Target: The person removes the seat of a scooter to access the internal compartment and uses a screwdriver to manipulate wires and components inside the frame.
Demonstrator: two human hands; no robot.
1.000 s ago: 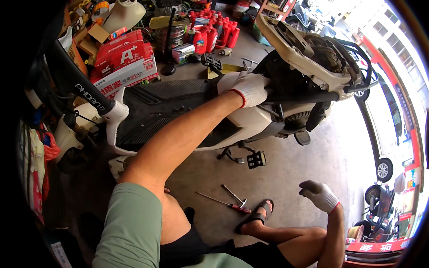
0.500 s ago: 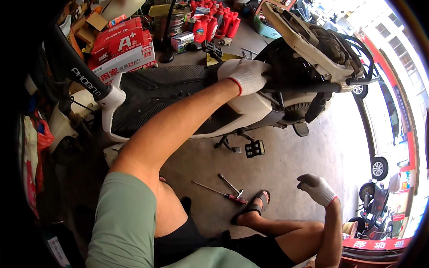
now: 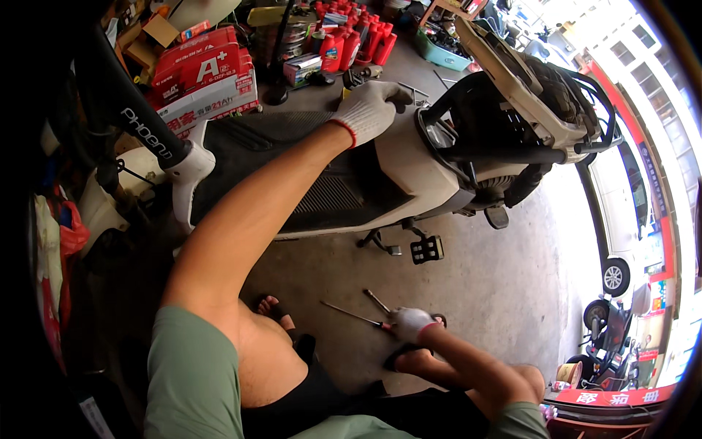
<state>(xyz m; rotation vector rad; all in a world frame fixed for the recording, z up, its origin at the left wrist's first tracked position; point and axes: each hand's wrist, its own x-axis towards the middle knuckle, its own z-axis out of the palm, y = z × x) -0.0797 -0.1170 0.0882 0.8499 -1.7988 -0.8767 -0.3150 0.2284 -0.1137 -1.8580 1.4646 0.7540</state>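
Note:
My left hand (image 3: 371,110), in a white knitted glove with grey fingertips, hovers by the white body panel (image 3: 409,139) of an electric scooter. Its fingers are bent together; whatever they may hold is hidden. Down on the floor, my gloved right hand (image 3: 414,324) is closed around the crossbar end of a T-handle wrench (image 3: 377,300). Beside that wrench lies a long screwdriver (image 3: 349,312) with a red handle, partly covered by my right hand. To the right of my left hand, the scooter's open frame (image 3: 439,133) shows parts inside a black hoop.
The scooter's black ribbed footboard (image 3: 322,192) and a pedal (image 3: 427,249) lie ahead of my legs. Beyond stand red battery boxes (image 3: 201,73), several red bottles (image 3: 351,47) and a teal bin (image 3: 443,53). A white car (image 3: 610,212) is parked outside at right.
My left hand has drawn back leftward from the scooter's frame, uncovering its opening. My right hand has come down and left from above my knee to the tools on the floor.

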